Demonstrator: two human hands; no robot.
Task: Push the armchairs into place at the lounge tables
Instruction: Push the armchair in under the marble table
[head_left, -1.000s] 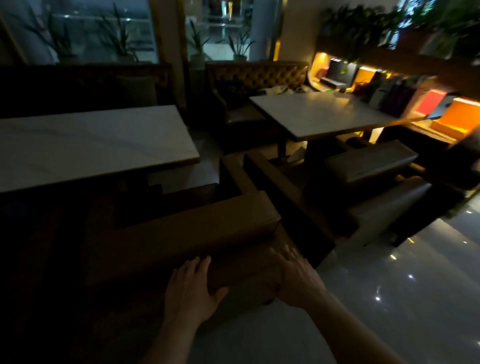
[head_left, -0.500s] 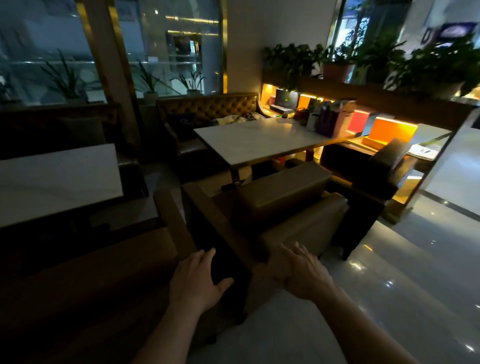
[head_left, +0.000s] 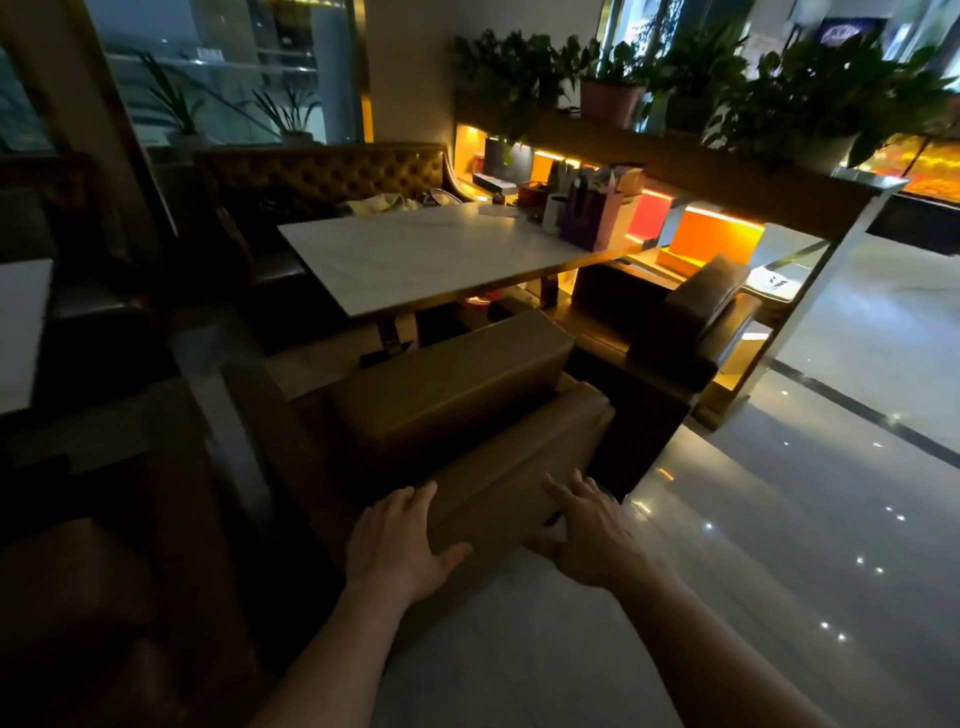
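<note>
The dark armchair pressed a second ago has been left; both hands are now spread flat, gripping nothing, left hand (head_left: 397, 545) and right hand (head_left: 592, 535), on the back of a tan leather armchair (head_left: 457, 410). Beyond the fingertips stands the white marble-topped table (head_left: 415, 254); open glossy floor (head_left: 779, 519) lies rightward.

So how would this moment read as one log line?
stage: push start | left hand: open on armchair back | right hand: open, same | table: ahead
</note>
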